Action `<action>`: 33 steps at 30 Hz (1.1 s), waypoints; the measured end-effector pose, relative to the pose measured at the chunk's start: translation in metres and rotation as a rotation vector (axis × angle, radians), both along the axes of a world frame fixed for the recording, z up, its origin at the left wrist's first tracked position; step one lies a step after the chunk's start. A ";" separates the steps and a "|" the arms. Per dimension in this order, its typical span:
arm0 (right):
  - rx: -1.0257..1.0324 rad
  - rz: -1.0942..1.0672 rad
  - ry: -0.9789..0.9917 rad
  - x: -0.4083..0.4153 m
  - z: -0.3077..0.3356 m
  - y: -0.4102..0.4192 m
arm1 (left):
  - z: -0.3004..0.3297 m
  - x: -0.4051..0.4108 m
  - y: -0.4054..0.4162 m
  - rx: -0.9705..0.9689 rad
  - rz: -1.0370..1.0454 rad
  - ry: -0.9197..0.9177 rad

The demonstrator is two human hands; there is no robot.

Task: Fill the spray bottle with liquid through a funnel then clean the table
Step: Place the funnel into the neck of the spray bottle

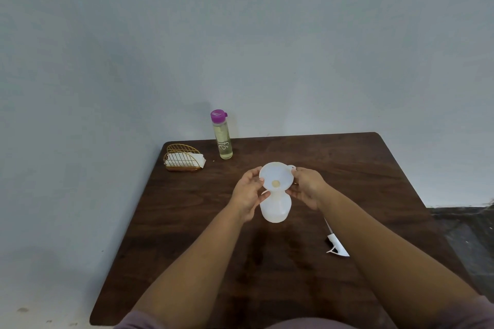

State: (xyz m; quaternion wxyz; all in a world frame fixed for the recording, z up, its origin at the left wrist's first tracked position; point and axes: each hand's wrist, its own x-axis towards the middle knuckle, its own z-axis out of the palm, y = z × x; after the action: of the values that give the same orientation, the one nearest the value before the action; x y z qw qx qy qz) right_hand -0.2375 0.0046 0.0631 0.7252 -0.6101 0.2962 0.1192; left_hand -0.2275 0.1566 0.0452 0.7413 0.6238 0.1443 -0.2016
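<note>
The left hand [247,192] curls its fingers and thumb around the neck and shoulder of a translucent white spray bottle [275,208], gripping it just under the funnel. The right hand [307,187] pinches the rim of the white funnel [275,176] on its right side, close to the small tab that juts from the rim. The funnel sits mouth up, its wide bowl facing the camera and its spout pointing down into the bottle's open neck; a yellowish spot shows at the bottom of the bowl. The bottle stands upright on the dark wooden table [187,221] near its middle, long axis vertical, base toward the viewer in this steep view. Whether it holds any liquid cannot be told. To the right, partly behind the right forearm, the white spray trigger head [337,247] lies flat on the table, its thin dip tube pointing away toward the bottle. At the far edge stands a clear bottle with a purple cap [222,135], upright, holding pale yellow liquid. Left of it, at the table's far left corner, is a gold wire napkin holder [183,159] with white napkins in it.
</note>
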 end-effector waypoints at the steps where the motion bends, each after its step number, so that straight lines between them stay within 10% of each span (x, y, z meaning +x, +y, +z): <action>1: 0.004 -0.007 -0.003 0.000 -0.001 0.000 | 0.000 0.000 0.000 -0.001 0.001 -0.001; 33: -0.014 -0.022 -0.025 -0.004 -0.007 -0.003 | 0.003 -0.005 -0.002 0.132 0.040 -0.020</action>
State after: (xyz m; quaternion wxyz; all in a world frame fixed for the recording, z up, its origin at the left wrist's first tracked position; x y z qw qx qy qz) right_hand -0.2419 0.0017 0.0564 0.7257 -0.6134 0.2947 0.1014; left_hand -0.2328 0.1544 0.0485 0.7038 0.6702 0.1623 -0.1707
